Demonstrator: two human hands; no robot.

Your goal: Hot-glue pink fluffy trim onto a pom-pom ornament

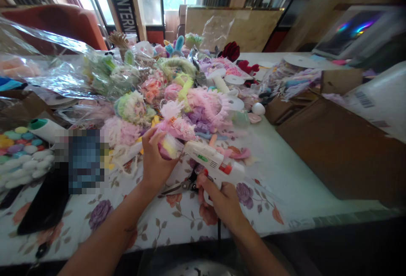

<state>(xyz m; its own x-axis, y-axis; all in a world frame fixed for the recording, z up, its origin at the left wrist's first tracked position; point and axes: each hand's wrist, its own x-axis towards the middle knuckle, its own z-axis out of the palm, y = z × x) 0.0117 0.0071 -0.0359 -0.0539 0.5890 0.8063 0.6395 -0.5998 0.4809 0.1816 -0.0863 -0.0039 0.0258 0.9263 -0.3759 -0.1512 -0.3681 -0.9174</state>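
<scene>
In my right hand (pixel 218 197) is a white glue gun (pixel 203 153), its handle wrapped by my fingers and its nozzle pointing left. My left hand (pixel 157 161) is closed around a small pastel craft piece (pixel 169 144), yellow and purple with a whitish, shiny surface. The nozzle is close to that piece; whether they touch I cannot tell. Under the gun, dark-handled scissors (pixel 180 187) lie on the flowered tablecloth (pixel 149 221), partly covered by my right hand. A pink feathery decoration (pixel 177 125) lies just beyond my left hand.
A heap of ribbons, lace and wreath-like trims (pixel 209 106) fills the table's middle and back. Clear plastic wrap (pixel 63 64) covers its left side. Cardboard boxes (pixel 336 149) stand at the right. Pastel egg shapes (pixel 25 157) and a black flat object (pixel 44 204) lie at the left.
</scene>
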